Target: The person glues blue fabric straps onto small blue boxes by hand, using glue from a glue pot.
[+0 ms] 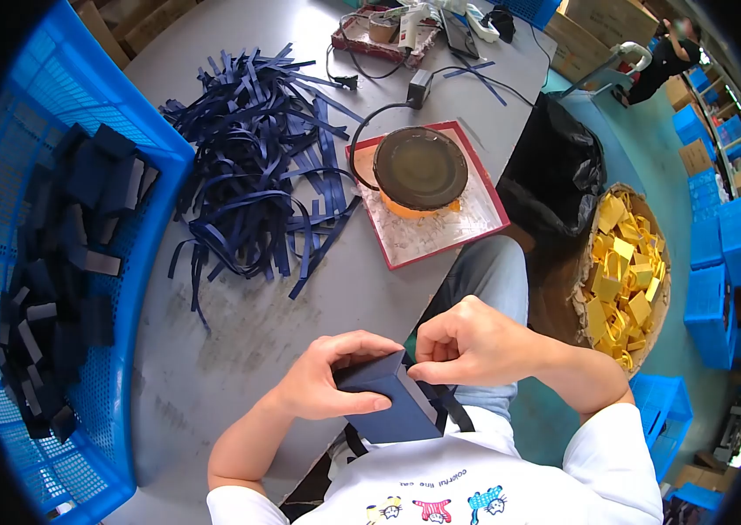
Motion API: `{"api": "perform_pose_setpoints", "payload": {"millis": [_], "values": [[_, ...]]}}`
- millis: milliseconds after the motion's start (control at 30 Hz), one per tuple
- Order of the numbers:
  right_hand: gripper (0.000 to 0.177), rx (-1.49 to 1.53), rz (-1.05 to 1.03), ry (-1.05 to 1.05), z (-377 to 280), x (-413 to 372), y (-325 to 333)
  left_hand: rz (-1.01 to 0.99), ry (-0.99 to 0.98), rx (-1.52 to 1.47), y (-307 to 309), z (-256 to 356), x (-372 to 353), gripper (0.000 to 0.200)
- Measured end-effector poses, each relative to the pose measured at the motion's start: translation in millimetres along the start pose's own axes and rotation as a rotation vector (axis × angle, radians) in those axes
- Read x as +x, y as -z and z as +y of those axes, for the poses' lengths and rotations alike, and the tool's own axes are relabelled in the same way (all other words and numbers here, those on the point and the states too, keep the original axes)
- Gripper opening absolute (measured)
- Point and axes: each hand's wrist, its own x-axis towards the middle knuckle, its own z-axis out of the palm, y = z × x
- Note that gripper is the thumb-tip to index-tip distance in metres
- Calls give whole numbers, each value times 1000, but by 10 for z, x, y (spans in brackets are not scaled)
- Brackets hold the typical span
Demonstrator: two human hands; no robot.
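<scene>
My left hand (333,378) is closed around a navy blue box (385,404), thumb on the near face and fingers over the far edge. The box is tilted above my lap, with a paler grey side toward the right. At its upper right edge, the fingers of my right hand (468,343) pinch what looks like a dark ribbon, mostly hidden by the fingertips. Below that hand a strip of dark ribbon (455,409) hangs beside the box. On the grey table lies a tangled heap of navy ribbons (256,166).
A blue plastic crate (153,262) holding several dark boxes (81,227) stands at the left. Beyond my hands, a round hot-looking pot (420,168) sits in a red-rimmed tray (481,229) with a cable beside it. Yellow boxes (624,271) fill a carton at right.
</scene>
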Motion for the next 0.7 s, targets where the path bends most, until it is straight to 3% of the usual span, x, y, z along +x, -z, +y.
{"api": "perform_pose_setpoints", "payload": {"millis": [333, 533, 600, 633, 667, 700], "values": [[18, -121, 44, 24, -21, 47, -26, 34, -13, 73, -45, 35, 9, 51], [20, -396, 108, 18, 49, 73, -74, 90, -61, 181, -53, -41, 26, 50], [24, -150, 217, 140, 86, 63, 17, 125, -50, 64, -41, -68, 42, 51], [32, -78, 431, 406, 156, 115, 68, 164, -31, -65, -41, -95, 28, 51], [28, -87, 709, 411, 136, 54, 88, 180, -74, -31, -12, -108, 44, 50], [25, -47, 826, 339, 217, -62, 113, 225, -75, -3, 5, -123, 52, 49]]}}
